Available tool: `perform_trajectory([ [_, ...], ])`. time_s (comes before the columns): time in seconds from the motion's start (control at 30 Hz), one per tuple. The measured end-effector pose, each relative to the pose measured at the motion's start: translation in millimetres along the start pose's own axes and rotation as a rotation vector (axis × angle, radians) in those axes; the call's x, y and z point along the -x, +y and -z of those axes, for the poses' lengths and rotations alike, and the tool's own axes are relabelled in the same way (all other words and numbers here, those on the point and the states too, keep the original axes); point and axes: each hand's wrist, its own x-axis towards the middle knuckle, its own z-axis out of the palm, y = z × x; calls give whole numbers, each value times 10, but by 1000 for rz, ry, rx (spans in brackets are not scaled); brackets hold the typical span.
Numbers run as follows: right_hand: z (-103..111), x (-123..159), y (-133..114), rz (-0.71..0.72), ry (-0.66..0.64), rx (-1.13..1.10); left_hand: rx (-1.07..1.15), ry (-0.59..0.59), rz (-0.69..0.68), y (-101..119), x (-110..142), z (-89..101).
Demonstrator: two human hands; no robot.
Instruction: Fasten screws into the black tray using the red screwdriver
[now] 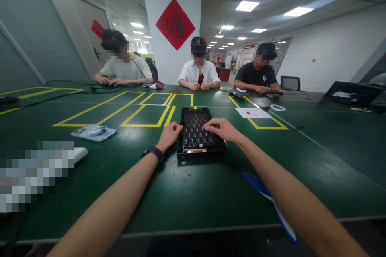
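A black rectangular tray (196,153) lies on the green table in front of me, with rows of small shiny pieces inside that are too small to name. At its left rim my left hand (169,136) is closed, thumb and fingers gripping the edge. Over the right part of the tray, my right hand (223,129) has thumb and fingertips pinched together, and whatever they hold is too small to make out. A pale metallic strip (196,151) and a small round light spot show at the tray's near end.
Left of the tray lies a phone (93,132) with something on it. A blue-and-white object (273,200) sits under my right forearm. Beyond are yellow tape outlines (144,124), a printed sheet (253,113) and a white ring (278,107). Three people sit across the table.
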Motion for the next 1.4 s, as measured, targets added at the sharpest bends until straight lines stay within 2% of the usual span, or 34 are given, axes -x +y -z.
perform_trajectory([
  [0.07, 101, 26, 110, -237, 200, 211, -8, 56, -27, 99, 33, 45],
  [0.1, 131, 46, 172, -358, 233, 318, -5, 74, -55, 169, 56, 69],
  [0.2, 99, 102, 342, -615, 139, 446, 46, 38, -141, 436, 144, 120],
  [0.27, 3, 115, 423, -697, 106, 415, 96, -47, -179, 617, 206, 127],
  [0.33, -89, 103, 484, -724, 128, 377, 145, -164, -239, 756, 259, 118],
  [0.43, -130, 65, 547, -719, 178, 307, 173, -278, -272, 845, 311, 92],
  [0.53, -87, 21, 528, -682, 245, 171, 177, -323, -260, 818, 327, 75],
  [0.67, -108, -56, 267, -574, 385, -60, 203, -409, -268, 732, 317, 65],
  [0.7, -141, -76, 173, -529, 420, -166, 203, -429, -275, 715, 313, 61],
  [0.73, -182, -94, 80, -449, 463, -404, 195, -438, -284, 700, 309, 56],
  [0.8, -278, -116, -77, -334, 458, -773, 151, -427, -311, 678, 303, 44],
  [0.87, -372, -117, -167, -304, 442, -912, 87, -402, -340, 669, 300, 31],
  [1.03, -522, -73, -171, -272, 510, -769, 38, -396, -351, 693, 308, 41],
  [1.2, -554, -33, -192, -219, 575, -622, 134, -484, -357, 721, 317, 118],
  [1.4, -559, -5, -273, -213, 541, -524, 175, -553, -385, 702, 318, 156],
])
